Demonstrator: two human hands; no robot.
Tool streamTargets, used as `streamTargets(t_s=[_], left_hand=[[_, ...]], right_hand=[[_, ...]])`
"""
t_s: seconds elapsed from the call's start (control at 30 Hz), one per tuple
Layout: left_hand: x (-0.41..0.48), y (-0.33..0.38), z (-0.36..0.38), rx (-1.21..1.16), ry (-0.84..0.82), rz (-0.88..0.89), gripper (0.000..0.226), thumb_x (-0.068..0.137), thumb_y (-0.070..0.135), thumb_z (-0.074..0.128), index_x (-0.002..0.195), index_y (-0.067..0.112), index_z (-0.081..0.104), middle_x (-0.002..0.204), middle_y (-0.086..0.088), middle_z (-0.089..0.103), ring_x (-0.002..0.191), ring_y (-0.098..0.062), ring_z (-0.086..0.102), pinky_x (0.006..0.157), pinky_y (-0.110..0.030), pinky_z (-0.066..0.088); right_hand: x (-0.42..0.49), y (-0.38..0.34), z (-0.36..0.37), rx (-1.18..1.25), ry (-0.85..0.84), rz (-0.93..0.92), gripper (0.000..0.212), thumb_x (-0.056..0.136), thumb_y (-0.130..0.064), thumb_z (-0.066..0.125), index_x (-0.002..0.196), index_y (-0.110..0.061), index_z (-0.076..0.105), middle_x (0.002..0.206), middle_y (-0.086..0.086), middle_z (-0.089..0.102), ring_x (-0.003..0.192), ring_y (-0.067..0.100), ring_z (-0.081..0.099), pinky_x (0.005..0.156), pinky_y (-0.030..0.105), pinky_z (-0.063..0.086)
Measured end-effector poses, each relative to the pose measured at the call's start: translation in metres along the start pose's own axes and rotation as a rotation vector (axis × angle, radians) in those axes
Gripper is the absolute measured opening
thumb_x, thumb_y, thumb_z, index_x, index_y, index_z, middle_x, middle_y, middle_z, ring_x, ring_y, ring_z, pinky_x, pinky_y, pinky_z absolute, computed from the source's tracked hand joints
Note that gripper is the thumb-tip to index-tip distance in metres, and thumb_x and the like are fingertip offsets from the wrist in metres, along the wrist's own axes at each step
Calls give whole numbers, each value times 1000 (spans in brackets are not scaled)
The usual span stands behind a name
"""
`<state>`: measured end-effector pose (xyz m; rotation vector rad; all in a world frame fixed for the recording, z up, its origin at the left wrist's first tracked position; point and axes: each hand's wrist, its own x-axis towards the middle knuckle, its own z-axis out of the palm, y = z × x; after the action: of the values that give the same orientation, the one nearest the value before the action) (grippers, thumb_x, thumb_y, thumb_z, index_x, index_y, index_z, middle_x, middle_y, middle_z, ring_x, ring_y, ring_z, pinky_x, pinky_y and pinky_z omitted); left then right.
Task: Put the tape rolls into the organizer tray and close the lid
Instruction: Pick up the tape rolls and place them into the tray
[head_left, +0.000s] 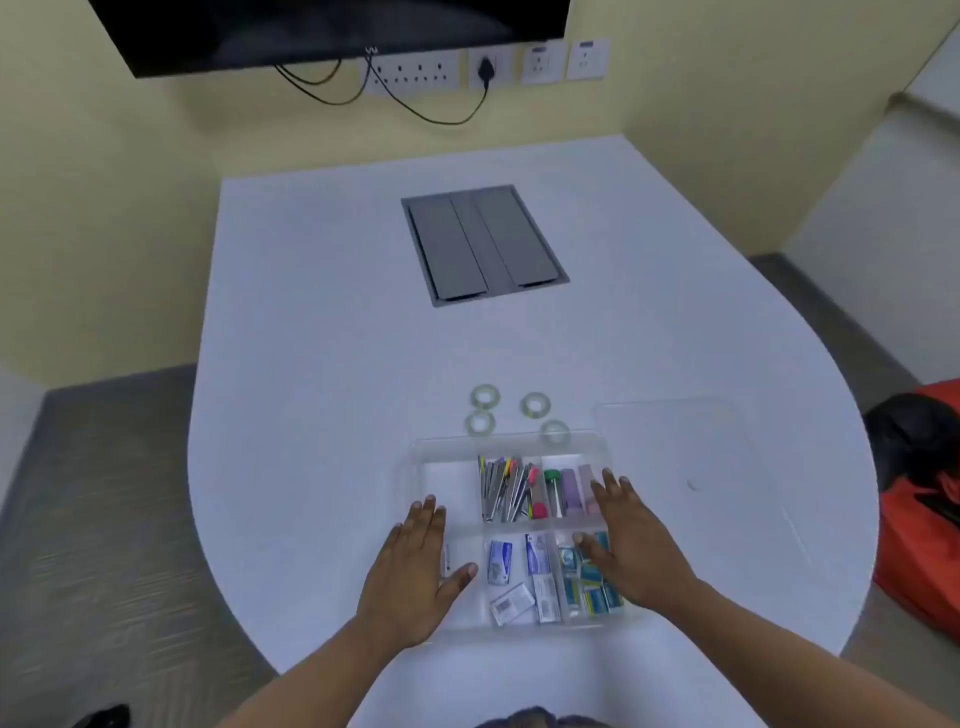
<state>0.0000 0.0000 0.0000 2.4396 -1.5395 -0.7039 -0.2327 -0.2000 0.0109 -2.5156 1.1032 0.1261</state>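
Observation:
A clear organizer tray sits near the table's front edge, its compartments holding pens, small boxes and packets; the far left compartment looks empty. Several clear tape rolls lie just beyond it: one, one, one, and one against the tray's far wall. The clear lid lies flat on the table to the right of the tray. My left hand hovers flat over the tray's left side, holding nothing. My right hand is spread over the tray's right side, also holding nothing.
A grey cable hatch is set into the white table further back. An orange and black bag sits at the right past the table edge. A wall screen and sockets hang behind.

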Motion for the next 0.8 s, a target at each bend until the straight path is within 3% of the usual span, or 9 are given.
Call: streamTargets(t_s=[0.3,0.43,0.5,0.67,0.8], left_hand=[[-6,-11,15,82,17,55,82,90,70,17,152,23,-9,159,8,-18,143,-8,-25,114,-21,-15],[-7,-9,16,36,69,12,85,82,77,4,152,29,-7,158,15,-19,141,-2,-28,113,-21,21],[-8,-6,17,4,66,-26,87,80,78,1,152,31,-5,158,17,-19,140,-1,-28,110,-22,28],[-9,-2,16,-7,54,-32,87,81,76,1,153,26,-3,159,13,-16,141,-3,-28,119,-24,-7],[-1,-3,4,-157,155,-97,82,87,71,22,152,22,16,160,13,6,144,2,-11,118,-22,6]], right_hand=[[-5,5,17,-48,-78,57,79,92,-66,29,154,-19,14,162,0,12,145,13,-16,116,33,13],[-16,4,23,7,-32,74,75,91,-66,32,152,-23,23,162,-1,16,142,7,-19,116,34,20],[-21,4,24,-3,-29,67,73,92,-66,32,151,-24,25,161,-3,18,142,7,-18,116,33,19],[-19,-4,16,15,2,71,66,92,-59,44,147,-23,35,158,-1,27,147,13,-3,116,33,10],[4,-12,-3,96,137,7,52,87,-39,66,134,-20,52,149,2,45,145,17,15,116,40,17]])
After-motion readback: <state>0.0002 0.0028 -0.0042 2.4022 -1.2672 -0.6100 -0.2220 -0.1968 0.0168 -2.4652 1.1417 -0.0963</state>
